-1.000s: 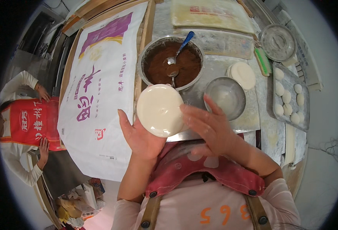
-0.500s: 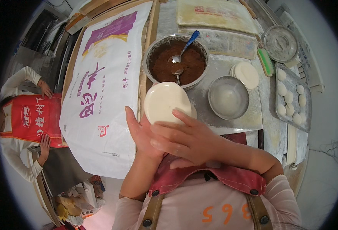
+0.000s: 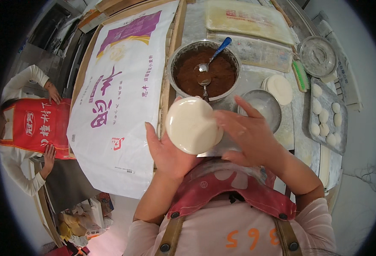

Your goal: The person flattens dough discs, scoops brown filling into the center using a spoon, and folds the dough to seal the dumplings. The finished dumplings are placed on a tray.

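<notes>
My left hand (image 3: 169, 158) carries flat, pale dough rounds (image 3: 190, 126) on its palm, the thumb sticking out to their left. The edge of a lower round peeks out at the right of the shiny top one. My right hand (image 3: 252, 138) is open just to their right, fingers and thumb apart, its fingertips close to the dough's edge. Behind the dough stands a metal bowl (image 3: 174, 85) of brown powder, with a blue-handled spoon (image 3: 220, 48) and a metal spoon (image 3: 204, 87) in it. A smaller metal bowl (image 3: 275, 112) with whitish contents is partly hidden behind my right hand.
A short stack of dough rounds (image 3: 279, 89) lies beyond the small bowl. At right are a tray (image 3: 342, 143) of several dough balls, a green-bristled brush (image 3: 300, 76) and a round metal lid (image 3: 318, 55). A white flour sack (image 3: 124, 106) covers the left side. A red-aproned person (image 3: 36, 123) stands farther left.
My right hand has lifted off the top dough round and moved right, its fingers spreading. My left hand still holds the dough, now a little lower and to the right. The whole view has shifted slightly.
</notes>
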`<state>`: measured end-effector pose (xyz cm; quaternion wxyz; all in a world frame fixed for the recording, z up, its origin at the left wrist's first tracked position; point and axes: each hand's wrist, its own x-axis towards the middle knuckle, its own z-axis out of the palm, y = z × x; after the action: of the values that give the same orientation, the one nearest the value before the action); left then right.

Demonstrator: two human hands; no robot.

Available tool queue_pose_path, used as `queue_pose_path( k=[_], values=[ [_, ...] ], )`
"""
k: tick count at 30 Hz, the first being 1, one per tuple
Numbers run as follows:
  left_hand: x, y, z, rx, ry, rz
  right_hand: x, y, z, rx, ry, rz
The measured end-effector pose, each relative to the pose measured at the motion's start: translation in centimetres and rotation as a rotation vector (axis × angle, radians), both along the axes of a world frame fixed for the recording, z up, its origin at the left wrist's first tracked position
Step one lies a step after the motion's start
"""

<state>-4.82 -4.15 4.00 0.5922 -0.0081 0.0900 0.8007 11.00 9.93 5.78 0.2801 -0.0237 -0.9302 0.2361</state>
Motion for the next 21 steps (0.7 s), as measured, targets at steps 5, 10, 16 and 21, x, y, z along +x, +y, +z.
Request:
queue_pose_path(
  k=[5, 10, 16, 21],
  values=[
    [-1.5, -0.1, -0.9, -0.129, 0.081, 0.072, 2.3, 3.8, -1.5, -0.102, -0.083, -0.16],
    [-3.0, -0.7, -1.9, -0.035, 0.006, 0.099, 0.4, 8.4, -1.8, -0.111, 0.003, -0.282],
    [-4.4, 0.0, -1.4, -0.071, -0.017, 0.17, -4.4, 7.4, -0.4, 0.297, -0.279, 0.005],
    [-5.5, 1.3, -1.1, -0.127, 0.007, 0.186, -7.8, 7.9, -3.1, 0.24, -0.106, 0.043]
  ],
)
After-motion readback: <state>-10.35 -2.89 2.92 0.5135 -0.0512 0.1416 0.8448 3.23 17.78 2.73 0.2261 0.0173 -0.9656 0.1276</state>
